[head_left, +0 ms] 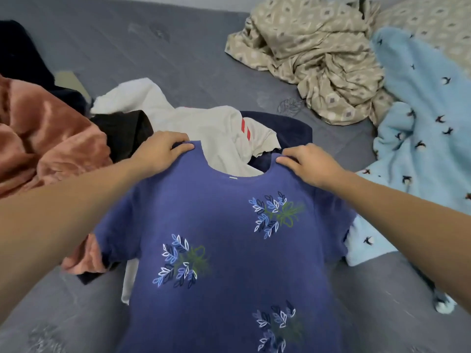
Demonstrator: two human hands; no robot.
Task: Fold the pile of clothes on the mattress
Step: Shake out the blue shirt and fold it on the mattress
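Note:
A blue T-shirt (224, 250) with leaf prints is held up in front of me over the grey mattress (178, 54), its neckline away from me. My left hand (163, 151) grips its left shoulder beside the neckline. My right hand (308, 161) grips the right shoulder. Behind the shirt lies the pile: a white garment with red stripes (204, 126), a dark navy piece (285, 126) and a black piece (122, 131).
A rust-pink fleece (43, 133) lies at the left, with a black garment (20, 52) behind it. A beige patterned sheet (318, 54) is bunched at the back right. A light blue fleece with bird prints (420, 123) spreads down the right side.

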